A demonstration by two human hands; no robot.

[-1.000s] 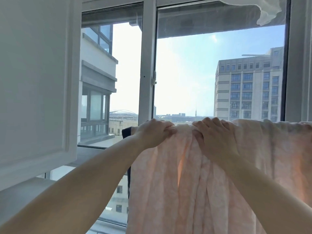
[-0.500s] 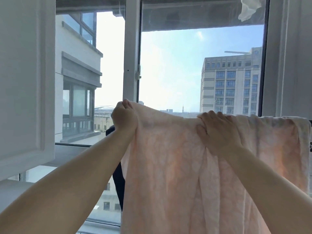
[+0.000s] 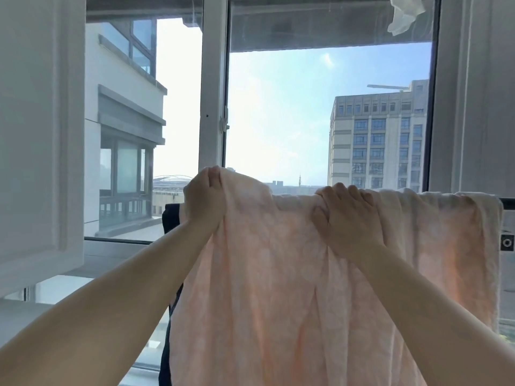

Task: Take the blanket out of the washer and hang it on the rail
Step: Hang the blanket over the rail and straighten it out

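Note:
A pale pink patterned blanket (image 3: 278, 288) hangs over a dark horizontal rail (image 3: 507, 203) in front of the window, draping down out of view. My left hand (image 3: 204, 197) grips the blanket's left top edge and holds it lifted a little above the rail line. Over the rail, my right hand (image 3: 344, 215) clutches bunched fabric at the blanket's middle. The blanket covers most of the rail; only its right end shows.
A dark garment (image 3: 170, 218) hangs behind the blanket's left edge. A white cabinet door (image 3: 41, 135) stands open at the left. The window frame post (image 3: 213, 79) rises behind the hands. White cloth (image 3: 405, 12) hangs at the top right.
My left hand has pulled the blanket's edge leftward and upward, spreading the fabric wider along the rail. My right hand has stayed on the bunched middle.

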